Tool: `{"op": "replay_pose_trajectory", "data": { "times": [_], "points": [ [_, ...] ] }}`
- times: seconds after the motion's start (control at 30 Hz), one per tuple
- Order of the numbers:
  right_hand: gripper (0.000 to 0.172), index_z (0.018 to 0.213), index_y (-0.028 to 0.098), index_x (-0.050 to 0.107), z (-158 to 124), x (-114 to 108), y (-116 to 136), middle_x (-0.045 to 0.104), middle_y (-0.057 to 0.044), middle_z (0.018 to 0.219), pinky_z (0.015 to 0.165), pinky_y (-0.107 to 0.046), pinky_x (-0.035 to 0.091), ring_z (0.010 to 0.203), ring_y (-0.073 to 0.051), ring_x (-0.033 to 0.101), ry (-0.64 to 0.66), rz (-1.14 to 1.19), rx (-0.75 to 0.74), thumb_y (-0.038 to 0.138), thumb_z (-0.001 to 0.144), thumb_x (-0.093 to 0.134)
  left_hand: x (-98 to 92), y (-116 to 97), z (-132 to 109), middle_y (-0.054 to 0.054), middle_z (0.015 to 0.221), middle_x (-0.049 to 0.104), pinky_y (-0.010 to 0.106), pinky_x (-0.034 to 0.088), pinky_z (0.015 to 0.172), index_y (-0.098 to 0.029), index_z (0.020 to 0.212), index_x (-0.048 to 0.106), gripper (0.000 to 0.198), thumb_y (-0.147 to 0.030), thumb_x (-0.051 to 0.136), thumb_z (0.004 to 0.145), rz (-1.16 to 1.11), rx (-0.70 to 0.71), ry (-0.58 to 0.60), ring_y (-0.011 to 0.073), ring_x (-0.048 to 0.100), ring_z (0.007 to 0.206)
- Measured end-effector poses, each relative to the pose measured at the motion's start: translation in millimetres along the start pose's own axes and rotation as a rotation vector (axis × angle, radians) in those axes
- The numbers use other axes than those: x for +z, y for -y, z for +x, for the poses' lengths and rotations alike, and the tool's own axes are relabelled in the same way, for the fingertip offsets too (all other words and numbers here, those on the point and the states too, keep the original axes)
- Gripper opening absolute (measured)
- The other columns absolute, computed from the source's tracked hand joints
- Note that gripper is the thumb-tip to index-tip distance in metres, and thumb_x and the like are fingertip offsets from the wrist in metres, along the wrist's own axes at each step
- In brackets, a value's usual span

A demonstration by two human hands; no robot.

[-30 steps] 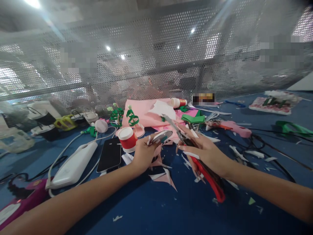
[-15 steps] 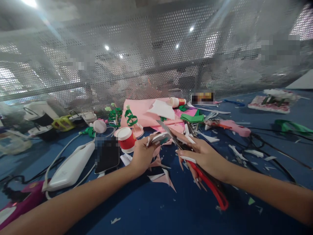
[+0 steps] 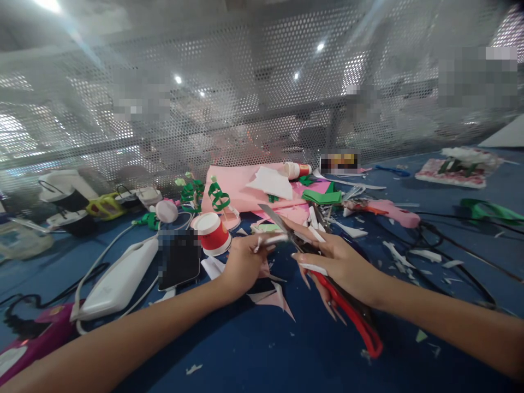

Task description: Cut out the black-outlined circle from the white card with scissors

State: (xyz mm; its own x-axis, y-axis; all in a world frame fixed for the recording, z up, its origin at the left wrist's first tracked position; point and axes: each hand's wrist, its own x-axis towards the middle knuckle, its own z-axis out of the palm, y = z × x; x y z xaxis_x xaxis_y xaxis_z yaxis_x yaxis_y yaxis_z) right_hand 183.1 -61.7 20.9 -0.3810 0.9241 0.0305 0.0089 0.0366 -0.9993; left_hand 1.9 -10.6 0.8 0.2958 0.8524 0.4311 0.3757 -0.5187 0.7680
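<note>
My left hand (image 3: 244,265) is closed in a pinch on a thin white piece (image 3: 277,239), seen nearly edge-on; its material is unclear. My right hand (image 3: 341,263) grips scissors with red handles (image 3: 352,312), their blades (image 3: 275,217) pointing up and left, beside the white piece. White narrow strips (image 3: 314,269) show along the right fingers; I cannot tell what they are. Pink and white paper scraps (image 3: 275,300) lie on the table below the left hand. A red and white paper cup (image 3: 213,234) stands just left of that hand.
At left are a phone (image 3: 180,259), a white power bank (image 3: 118,278) and cables. Behind the hands lie pink sheets (image 3: 233,188), green paper spirals (image 3: 219,196) and folded green paper (image 3: 322,197). A pink glue gun (image 3: 395,213) and scattered white scraps lie at right, before a perforated metal screen (image 3: 245,109).
The white piece in my left hand has turned from showing its flat face to nearly edge-on. The scissors stay in my right hand, their blade tips slightly further left and lower.
</note>
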Motion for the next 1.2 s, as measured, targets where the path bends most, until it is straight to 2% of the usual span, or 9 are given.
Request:
{"op": "replay_pose_trajectory", "data": {
  "times": [0.1, 0.23, 0.37, 0.47, 0.6, 0.67, 0.87, 1.03, 1.2],
  "points": [
    [0.070, 0.144, 0.028, 0.017, -1, 3, 1, 0.052, 0.007, 0.048, 0.031, -0.020, 0.045, 0.031, -0.010, 0.051, 0.004, 0.003, -0.040, 0.021, 0.082, 0.049, -1.0, -1, -2, 0.001, 0.071, 0.070, 0.029, 0.052, 0.063, -0.022, 0.090, 0.071, 0.024, -0.016, 0.053, 0.075, 0.050, 0.019, 0.036, 0.0181, 0.063, 0.071],
    [0.073, 0.145, 0.031, 0.010, -1, 3, 0, 0.052, 0.008, 0.047, 0.029, -0.022, 0.047, 0.030, -0.011, 0.051, -0.070, 0.050, -0.052, 0.023, 0.083, 0.049, -1.2, 2, 1, 0.001, 0.077, 0.070, 0.028, 0.052, 0.062, -0.020, 0.093, 0.067, 0.023, -0.017, 0.054, 0.074, 0.044, -0.029, -0.041, 0.0169, 0.063, 0.070],
    [0.076, 0.144, 0.033, 0.009, 1, 2, 0, 0.052, 0.008, 0.052, 0.027, -0.023, 0.046, 0.029, -0.011, 0.050, -0.107, 0.080, -0.033, 0.023, 0.081, 0.050, -1.1, 6, 4, 0.001, 0.077, 0.068, 0.026, 0.050, 0.051, -0.020, 0.102, 0.061, 0.028, -0.022, 0.055, 0.075, -0.015, -0.114, -0.065, 0.0141, 0.061, 0.057],
    [0.074, 0.144, 0.032, 0.012, 2, -1, -1, 0.055, 0.006, 0.056, 0.028, -0.024, 0.048, 0.029, -0.010, 0.050, -0.114, 0.053, -0.053, 0.025, 0.081, 0.051, -1.8, 2, 1, 0.002, 0.078, 0.069, 0.027, 0.052, 0.057, -0.020, 0.103, 0.060, 0.030, -0.021, 0.058, 0.074, 0.063, -0.079, -0.105, 0.0161, 0.063, 0.063],
    [0.087, 0.143, 0.036, 0.010, 5, -10, 1, 0.064, -0.001, 0.090, 0.032, -0.026, 0.051, 0.033, -0.007, 0.052, -0.258, -0.007, -0.189, 0.029, 0.074, 0.063, -3.1, -3, -5, 0.003, 0.094, 0.070, 0.034, 0.050, 0.079, -0.023, 0.103, 0.061, 0.026, -0.021, 0.054, 0.077, 0.231, 0.078, -0.047, 0.0202, 0.064, 0.088],
    [0.093, 0.143, 0.037, 0.009, 7, -16, 3, 0.061, -0.006, 0.111, 0.033, -0.024, 0.051, 0.034, -0.005, 0.052, -0.281, -0.048, -0.222, 0.029, 0.071, 0.067, -3.3, -5, -6, 0.003, 0.100, 0.069, 0.034, 0.048, 0.084, -0.025, 0.109, 0.059, 0.031, -0.020, 0.052, 0.079, 0.254, 0.108, -0.023, 0.0202, 0.062, 0.094],
    [0.095, 0.145, 0.030, 0.005, 11, -24, 4, 0.059, -0.013, 0.119, 0.030, -0.023, 0.050, 0.033, -0.006, 0.054, -0.184, -0.098, -0.245, 0.032, 0.072, 0.066, -1.3, -5, -2, 0.004, 0.086, 0.068, 0.031, 0.053, 0.069, -0.018, 0.114, 0.046, 0.039, -0.021, 0.055, 0.076, 0.080, -0.058, -0.072, 0.0188, 0.065, 0.081],
    [0.090, 0.144, 0.032, 0.008, 11, -24, 5, 0.057, -0.013, 0.122, 0.029, -0.026, 0.052, 0.034, -0.008, 0.056, -0.157, -0.077, -0.267, 0.029, 0.074, 0.064, -0.3, -3, -2, 0.001, 0.085, 0.067, 0.032, 0.052, 0.068, -0.021, 0.112, 0.042, 0.037, -0.021, 0.054, 0.077, 0.044, -0.038, -0.015, 0.0187, 0.063, 0.082],
    [0.084, 0.143, 0.031, 0.018, 11, -25, 6, 0.063, -0.009, 0.113, 0.029, -0.025, 0.052, 0.032, -0.008, 0.055, -0.155, -0.095, -0.281, 0.027, 0.074, 0.064, 0.8, 1, -2, 0.003, 0.092, 0.067, 0.034, 0.051, 0.073, -0.022, 0.119, 0.035, 0.044, -0.021, 0.052, 0.079, 0.082, -0.031, 0.051, 0.0187, 0.063, 0.082]
  ]
}}
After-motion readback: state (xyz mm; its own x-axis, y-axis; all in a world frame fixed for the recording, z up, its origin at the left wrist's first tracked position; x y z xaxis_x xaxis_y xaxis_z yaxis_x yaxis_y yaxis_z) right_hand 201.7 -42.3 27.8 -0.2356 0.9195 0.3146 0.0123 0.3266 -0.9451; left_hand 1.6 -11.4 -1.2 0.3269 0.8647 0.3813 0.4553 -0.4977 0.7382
